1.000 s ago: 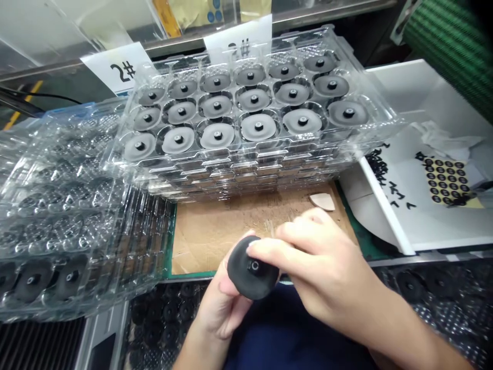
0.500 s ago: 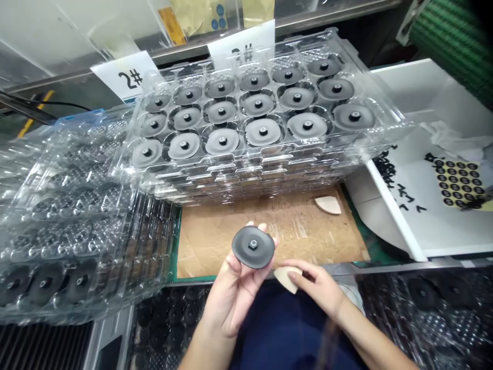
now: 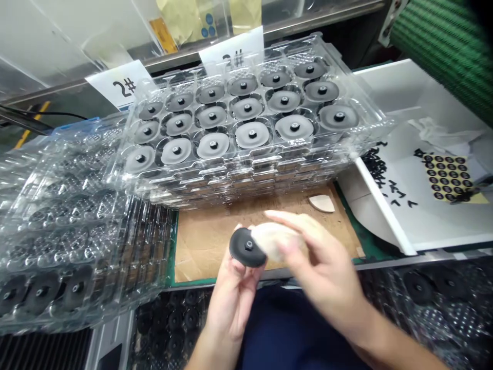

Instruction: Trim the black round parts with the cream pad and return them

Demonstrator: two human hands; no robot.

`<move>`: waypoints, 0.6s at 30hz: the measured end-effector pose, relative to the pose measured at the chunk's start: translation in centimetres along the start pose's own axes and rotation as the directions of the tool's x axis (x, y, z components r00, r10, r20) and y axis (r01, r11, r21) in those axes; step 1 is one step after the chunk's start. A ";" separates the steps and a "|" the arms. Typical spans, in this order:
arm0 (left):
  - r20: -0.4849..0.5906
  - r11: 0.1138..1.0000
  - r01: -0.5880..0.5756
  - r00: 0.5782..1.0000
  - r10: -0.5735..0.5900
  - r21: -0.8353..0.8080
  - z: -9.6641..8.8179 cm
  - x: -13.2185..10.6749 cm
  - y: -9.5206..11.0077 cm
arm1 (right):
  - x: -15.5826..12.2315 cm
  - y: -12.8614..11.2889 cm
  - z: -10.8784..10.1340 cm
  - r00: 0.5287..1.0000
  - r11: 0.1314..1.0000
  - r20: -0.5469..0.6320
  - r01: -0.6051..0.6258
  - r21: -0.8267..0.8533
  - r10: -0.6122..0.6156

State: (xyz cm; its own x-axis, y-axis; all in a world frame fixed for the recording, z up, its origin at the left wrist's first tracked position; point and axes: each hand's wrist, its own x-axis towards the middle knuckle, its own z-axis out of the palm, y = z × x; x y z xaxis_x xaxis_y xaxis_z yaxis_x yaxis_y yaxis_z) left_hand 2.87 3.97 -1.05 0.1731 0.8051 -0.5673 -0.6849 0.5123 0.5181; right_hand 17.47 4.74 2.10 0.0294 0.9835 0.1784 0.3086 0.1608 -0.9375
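My left hand is closed on a black round rubber disc with a small hub in its middle, held up over the brown cardboard mat. My right hand is beside it, blurred by motion, pressing a pale beige wedge-shaped pad against the disc's right side. A second beige wedge lies on the mat. Behind stands a stack of clear plastic trays; the top tray holds several grey discs.
More clear blister trays with black discs are piled at the left. A white bin at the right holds a yellow sheet of black dot stickers. White "2#" labels stand at the back. Trays of black discs lie below the bench edge.
My right hand picked up the beige wedge from near my lap and brought it up onto the disc. The disc in my left hand stayed roughly in place.
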 end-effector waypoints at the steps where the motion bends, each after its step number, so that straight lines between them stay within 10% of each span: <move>1: 0.010 0.999 0.022 1.000 -0.022 0.033 -0.1 -0.1 -0.1 | 0.1 -0.6 0.3 0.995 0.994 0.039 0.098 -0.042 -0.096; 6: -0.071 0.992 0.047 0.997 -0.039 0.119 -0.4 -0.4 -0.3 | 0.7 -1.3 0.7 0.889 0.978 0.443 0.182 -0.106 -0.117; 11: -0.002 0.986 0.104 0.994 -0.105 0.130 0.7 -0.6 0.0 | 1.5 -1.5 1.0 0.944 0.936 0.228 0.286 -0.207 -0.239; 18: -0.005 0.982 0.133 0.991 -0.134 0.134 -0.2 -0.7 0.7 | -0.5 -1.2 -2.5 0.909 0.974 0.411 0.152 -0.171 -0.069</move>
State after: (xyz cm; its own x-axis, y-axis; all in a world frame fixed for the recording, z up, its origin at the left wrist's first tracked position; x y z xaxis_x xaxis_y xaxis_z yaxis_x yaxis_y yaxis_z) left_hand 2.14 3.69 -0.38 0.2595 0.7276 -0.6350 -0.5544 0.6506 0.5190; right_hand 19.43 3.81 3.84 -0.3853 0.9169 0.1042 0.4677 0.2914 -0.8345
